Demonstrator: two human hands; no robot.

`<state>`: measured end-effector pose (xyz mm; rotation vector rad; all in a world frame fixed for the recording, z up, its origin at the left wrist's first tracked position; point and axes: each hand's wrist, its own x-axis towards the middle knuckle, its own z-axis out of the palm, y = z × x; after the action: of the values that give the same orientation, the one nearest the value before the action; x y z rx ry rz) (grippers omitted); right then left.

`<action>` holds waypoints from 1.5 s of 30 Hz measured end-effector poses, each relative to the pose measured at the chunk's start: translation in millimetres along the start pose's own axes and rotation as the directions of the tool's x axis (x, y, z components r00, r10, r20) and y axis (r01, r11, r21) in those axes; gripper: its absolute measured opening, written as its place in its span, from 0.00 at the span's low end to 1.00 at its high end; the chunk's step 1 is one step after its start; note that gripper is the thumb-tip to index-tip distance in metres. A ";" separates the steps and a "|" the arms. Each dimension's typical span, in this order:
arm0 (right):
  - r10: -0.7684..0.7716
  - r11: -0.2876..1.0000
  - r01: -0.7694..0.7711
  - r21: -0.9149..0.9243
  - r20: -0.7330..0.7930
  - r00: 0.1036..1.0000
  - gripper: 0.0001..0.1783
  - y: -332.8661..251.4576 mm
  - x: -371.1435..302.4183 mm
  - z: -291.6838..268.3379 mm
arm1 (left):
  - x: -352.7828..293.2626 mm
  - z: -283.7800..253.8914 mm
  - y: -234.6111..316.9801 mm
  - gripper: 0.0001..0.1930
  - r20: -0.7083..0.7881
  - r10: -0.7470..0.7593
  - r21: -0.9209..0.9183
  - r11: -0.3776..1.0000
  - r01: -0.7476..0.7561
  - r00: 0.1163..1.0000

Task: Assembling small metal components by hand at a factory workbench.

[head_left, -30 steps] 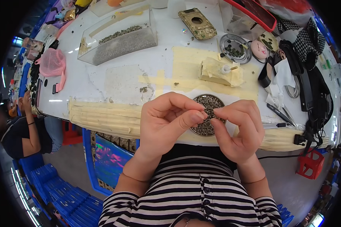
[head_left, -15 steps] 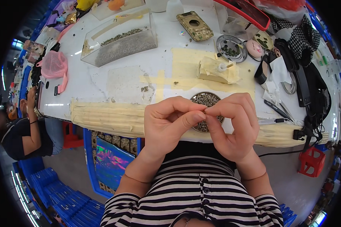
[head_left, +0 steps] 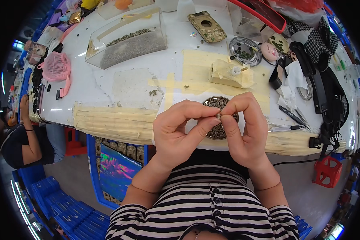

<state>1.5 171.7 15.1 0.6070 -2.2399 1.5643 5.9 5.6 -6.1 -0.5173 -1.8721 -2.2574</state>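
My left hand [head_left: 180, 130] and my right hand [head_left: 246, 130] meet over a round tin [head_left: 229, 101] at the table's front edge. The tin is full of tiny grey-brown parts [head_left: 215, 131]. Thumb and forefinger of each hand are pinched together, and the fingertips of the two hands touch. A tiny part [head_left: 219, 115] shows between them; it is too small to name. Behind the tin stands a tape-wrapped block [head_left: 226, 76] with a small white cup [head_left: 236, 71] and a stick on it.
A clear bin [head_left: 132, 50] of small parts stands at the back left, a camouflage toy tank hull [head_left: 207, 27] at the back. Right lie a dish of green pieces [head_left: 244, 51], tweezers [head_left: 302, 118], a knife [head_left: 288, 128] and black straps [head_left: 318, 84]. Another person [head_left: 28, 140] sits at left.
Both hands stay pinched together, the right wrist turned slightly and its fingers higher. The tiny part between the fingertips shows more clearly. The other person's arm has shifted.
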 end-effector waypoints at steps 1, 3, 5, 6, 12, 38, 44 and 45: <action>-0.048 0.997 0.048 -0.053 -0.012 0.999 0.08 0.9 0.5 0.3 | -0.6 1.1 0.8 0.11 -0.014 -0.021 -0.015 1.000 0.021 1.000; -0.142 0.979 0.136 -0.151 -0.031 0.989 0.09 2.5 1.7 1.0 | -1.2 2.3 2.5 0.10 -0.025 -0.081 -0.061 0.995 0.079 0.996; -0.232 0.947 0.215 -0.241 -0.046 0.972 0.10 4.0 2.7 2.0 | -1.8 2.9 3.9 0.10 -0.017 -0.156 -0.124 0.980 0.153 0.988; -0.247 0.940 0.227 -0.254 -0.049 0.968 0.10 4.6 2.8 2.3 | -2.1 3.3 4.3 0.10 -0.017 -0.166 -0.140 0.977 0.162 0.986; -0.241 0.946 0.218 -0.241 -0.073 0.968 0.10 5.7 2.2 2.5 | -3.0 3.8 4.8 0.09 -0.028 -0.138 -0.099 0.986 0.134 0.990; -0.020 0.999 0.019 -0.035 -0.021 1.000 0.05 8.8 -0.7 -4.3 | 10.1 12.3 5.8 0.10 0.058 0.321 0.567 0.769 -0.296 0.945; 0.017 1.000 -0.018 -0.002 -0.009 1.000 0.05 10.1 -0.5 -5.2 | 13.0 13.6 7.2 0.10 0.117 0.395 0.639 0.673 -0.374 0.911; 0.023 1.000 -0.023 0.002 -0.009 1.000 0.05 10.3 -0.6 -5.3 | 13.0 13.8 6.9 0.10 0.117 0.395 0.638 0.673 -0.373 0.911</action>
<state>-3.2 179.9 8.4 0.5757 -2.2473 1.5769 -1.6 18.9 7.2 -0.6625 -2.1109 -1.2195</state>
